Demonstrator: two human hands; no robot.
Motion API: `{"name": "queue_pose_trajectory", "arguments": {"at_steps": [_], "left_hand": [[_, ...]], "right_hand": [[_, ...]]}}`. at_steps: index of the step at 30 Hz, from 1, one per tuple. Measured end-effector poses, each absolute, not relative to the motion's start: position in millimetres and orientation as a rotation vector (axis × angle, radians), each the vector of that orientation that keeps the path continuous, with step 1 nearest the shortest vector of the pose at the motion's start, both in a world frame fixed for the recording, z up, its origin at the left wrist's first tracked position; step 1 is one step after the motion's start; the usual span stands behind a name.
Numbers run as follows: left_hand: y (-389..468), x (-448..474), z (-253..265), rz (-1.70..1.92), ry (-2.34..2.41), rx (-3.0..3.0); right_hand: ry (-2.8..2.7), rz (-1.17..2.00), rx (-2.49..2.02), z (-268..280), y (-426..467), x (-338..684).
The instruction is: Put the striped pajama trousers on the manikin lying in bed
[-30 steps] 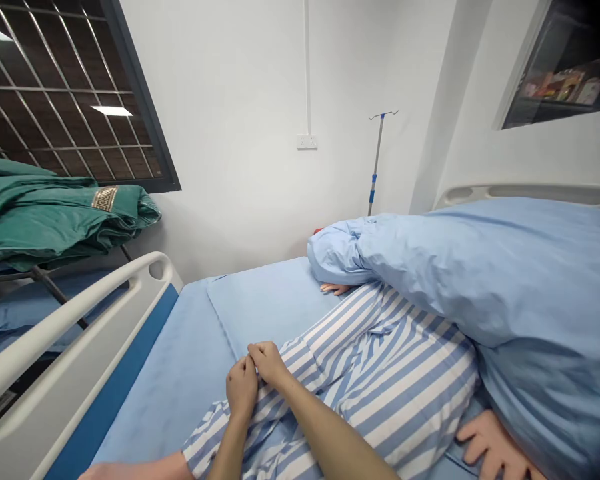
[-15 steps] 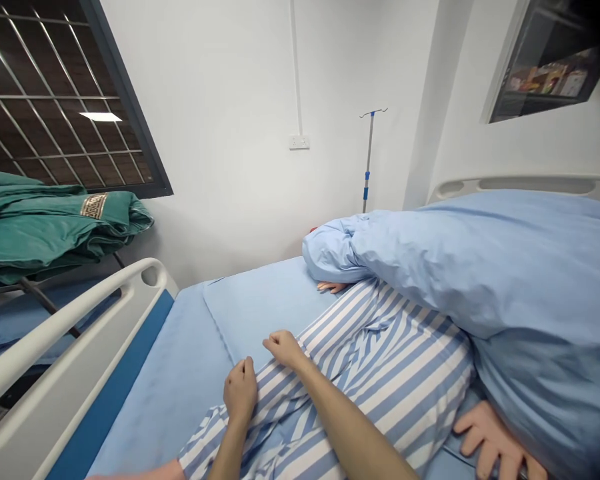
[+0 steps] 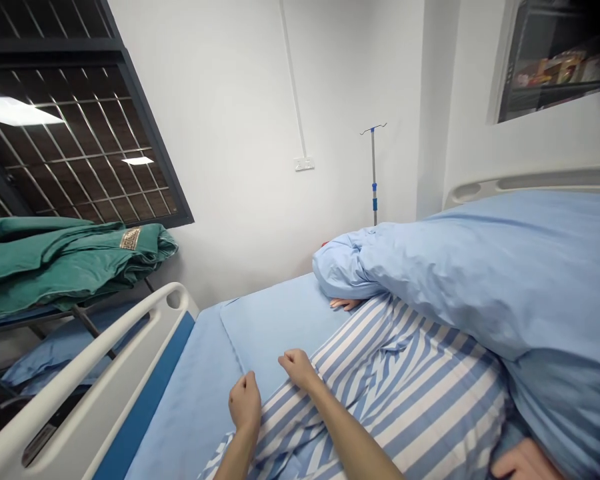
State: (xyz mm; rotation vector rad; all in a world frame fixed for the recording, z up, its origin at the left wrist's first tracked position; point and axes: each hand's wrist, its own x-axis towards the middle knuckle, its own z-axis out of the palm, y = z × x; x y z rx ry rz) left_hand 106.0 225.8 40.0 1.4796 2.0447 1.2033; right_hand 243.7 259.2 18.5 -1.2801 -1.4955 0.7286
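Blue-and-white striped trousers [image 3: 430,393] cover the legs of a figure lying on the bed. My left hand [image 3: 245,401] is closed in a fist at the far edge of the nearer trouser leg. A short way to its right, my right hand [image 3: 299,368] is closed too, its forearm crossing over the striped cloth. The cloth edge runs fairly straight between both fists; my fingertips are turned away and hidden. A light blue quilt [image 3: 460,253] is bunched over the figure's upper part. One of the figure's hands [image 3: 346,304] pokes out beneath it.
A bed rail [image 3: 125,360] with a blue panel stands at the left. Beyond it, green folded cloth [image 3: 80,267] lies on a rack below the barred window [image 3: 90,147]. An IV pole [image 3: 373,167] rises behind the bed. Another figure's hand [image 3: 525,461] shows at bottom right.
The view has shifted, so the scene sits lower and slightly to the right. My fists keep about the same place on the striped trousers.
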Motion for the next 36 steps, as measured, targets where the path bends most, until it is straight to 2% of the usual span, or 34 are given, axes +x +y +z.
{"name": "queue_pose_trajectory", "arguments": {"at_steps": [3, 7, 10, 17, 30, 36], "left_hand": [[237.3, 120.0, 66.0, 1.382, 1.912, 1.383], [248.7, 155.3, 83.2, 1.446, 1.783, 1.438], [250.4, 178.1, 72.8, 1.421, 1.776, 1.465], [237.5, 187.0, 26.4, 1.107, 1.985, 1.596], [235.7, 182.0, 28.0, 1.091, 1.959, 1.602], [234.3, 183.1, 28.0, 1.102, 1.975, 1.627]], "right_hand": [[-1.436, 0.751, -1.268, 22.0, 260.0, 246.6], [-1.383, 0.771, -1.263, 24.9, 258.0, 247.2], [-1.351, 0.704, -1.283, 24.0, 254.9, 244.7], [-1.249, 0.625, -1.33, 19.5, 250.3, 246.1], [-1.326, 0.616, -1.404, 19.6, 250.0, 243.2], [-1.466, 0.549, -1.332, 54.3, 262.5, 253.2]]}}
